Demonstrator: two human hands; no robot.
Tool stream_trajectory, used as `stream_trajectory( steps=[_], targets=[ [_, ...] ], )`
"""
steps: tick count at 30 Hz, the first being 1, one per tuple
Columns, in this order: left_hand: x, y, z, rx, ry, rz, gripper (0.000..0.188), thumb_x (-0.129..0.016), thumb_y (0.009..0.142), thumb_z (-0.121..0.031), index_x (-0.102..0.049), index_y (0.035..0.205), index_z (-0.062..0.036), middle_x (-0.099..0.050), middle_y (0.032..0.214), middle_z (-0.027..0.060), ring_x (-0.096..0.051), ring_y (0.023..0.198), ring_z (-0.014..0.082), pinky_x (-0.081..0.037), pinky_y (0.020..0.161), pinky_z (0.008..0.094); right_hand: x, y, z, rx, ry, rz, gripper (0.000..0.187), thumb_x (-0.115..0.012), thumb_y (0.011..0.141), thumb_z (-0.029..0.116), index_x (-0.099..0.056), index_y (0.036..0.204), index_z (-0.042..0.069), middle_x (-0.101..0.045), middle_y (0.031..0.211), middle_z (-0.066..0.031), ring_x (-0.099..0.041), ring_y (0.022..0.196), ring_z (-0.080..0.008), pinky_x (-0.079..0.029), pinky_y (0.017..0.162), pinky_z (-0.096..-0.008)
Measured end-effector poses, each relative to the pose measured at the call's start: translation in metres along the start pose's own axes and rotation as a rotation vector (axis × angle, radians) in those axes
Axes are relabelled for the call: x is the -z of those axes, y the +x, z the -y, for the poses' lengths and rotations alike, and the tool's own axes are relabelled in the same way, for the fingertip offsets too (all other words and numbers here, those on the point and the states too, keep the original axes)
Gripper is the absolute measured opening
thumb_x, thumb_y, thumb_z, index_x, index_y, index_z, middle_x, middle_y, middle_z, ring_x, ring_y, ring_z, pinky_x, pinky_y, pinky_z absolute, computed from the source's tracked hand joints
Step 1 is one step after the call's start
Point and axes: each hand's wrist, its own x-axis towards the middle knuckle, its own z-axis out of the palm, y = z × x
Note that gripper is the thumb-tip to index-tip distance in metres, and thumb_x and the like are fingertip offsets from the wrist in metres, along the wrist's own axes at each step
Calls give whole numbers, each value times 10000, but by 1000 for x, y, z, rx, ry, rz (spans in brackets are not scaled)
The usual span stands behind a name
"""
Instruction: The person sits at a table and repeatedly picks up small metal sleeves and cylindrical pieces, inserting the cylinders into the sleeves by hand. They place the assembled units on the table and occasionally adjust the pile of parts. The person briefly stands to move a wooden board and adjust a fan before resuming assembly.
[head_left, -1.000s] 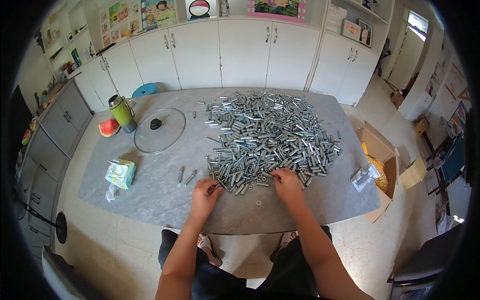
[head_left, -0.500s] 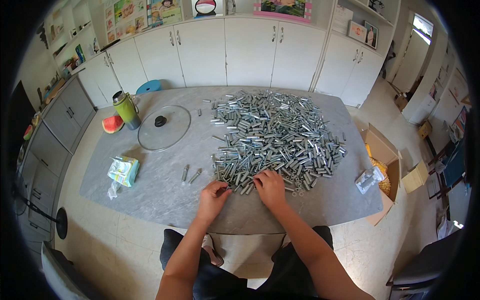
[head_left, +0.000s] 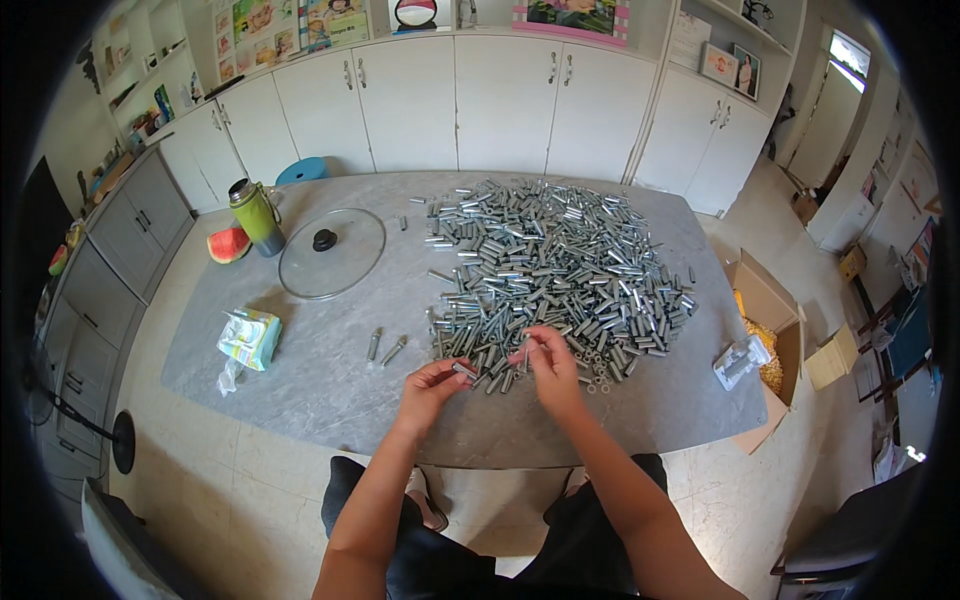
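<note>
A big heap of silvery metal sleeves and bolts [head_left: 560, 260] covers the right half of the grey table. At its near edge, my left hand [head_left: 428, 393] pinches a short metal sleeve [head_left: 464, 370] between thumb and fingertips. Just to the right, my right hand [head_left: 553, 368] is raised slightly over the heap's front, fingertips closed on a thin metal bolt [head_left: 527, 346], partly hidden by the fingers. Two assembled anchor bolts [head_left: 374, 345] lie apart on the table, left of my left hand. Several loose washers [head_left: 598, 386] lie beside my right hand.
On the left are a glass lid [head_left: 345, 265], a green flask [head_left: 256, 218], a watermelon piece [head_left: 228, 246] and a wipes pack [head_left: 250, 340]. A clear plastic package [head_left: 740, 362] sits near the right edge, beside an open cardboard box [head_left: 785, 310] on the floor.
My right hand has lifted from the heap's edge, with a thin bolt now showing in its fingertips. My left hand has turned slightly, so the sleeve in it shows more clearly.
</note>
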Motion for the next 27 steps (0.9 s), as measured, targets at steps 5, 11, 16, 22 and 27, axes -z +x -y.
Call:
stream_trajectory(
  steps=[5, 11, 16, 22, 27],
  targets=[
    [-5, -3, -10, 82, -146, 13, 255, -565, 859, -4, -595, 1112, -26, -645, 1009, 98, -616, 902, 167, -509, 823, 281, -7, -15, 10, -45, -235, 178, 144, -662, 818, 100, -632, 948, 46, -583, 822, 0, -553, 709, -65, -446, 619, -213],
    [-8, -6, -15, 109, -223, 10, 236, -565, 865, -19, -592, 1099, -13, -641, 1017, 111, -618, 922, 182, -510, 850, 297, -13, -22, 7, -40, -254, 208, 143, -697, 770, 73, -639, 895, 35, -592, 832, -22, -577, 722, -91, -454, 627, -223],
    [-9, -6, -14, 125, -223, 6, 235, -586, 852, -17, -594, 1087, -20, -641, 1009, 106, -620, 907, 178, -513, 837, 293, -14, -22, 6, -12, -248, 202, 132, -685, 774, 53, -642, 896, 24, -589, 852, -35, -579, 728, -103, -458, 636, -227],
    [-7, -4, -9, 95, -226, -10, 222, -589, 849, -11, -598, 1071, -21, -641, 993, 106, -630, 874, 185, -518, 828, 302, -13, -20, -4, 27, -188, 195, 125, -669, 783, 39, -650, 907, 29, -587, 862, -39, -574, 744, -110, -457, 643, -230],
    [-9, -6, -9, 101, -286, -42, 171, -583, 850, -2, -601, 1019, -13, -641, 972, 109, -633, 871, 197, -526, 818, 311, -13, -19, -2, 42, -242, 198, 130, -671, 783, 42, -652, 911, 40, -595, 858, -33, -572, 747, -112, -451, 647, -229]
  ],
)
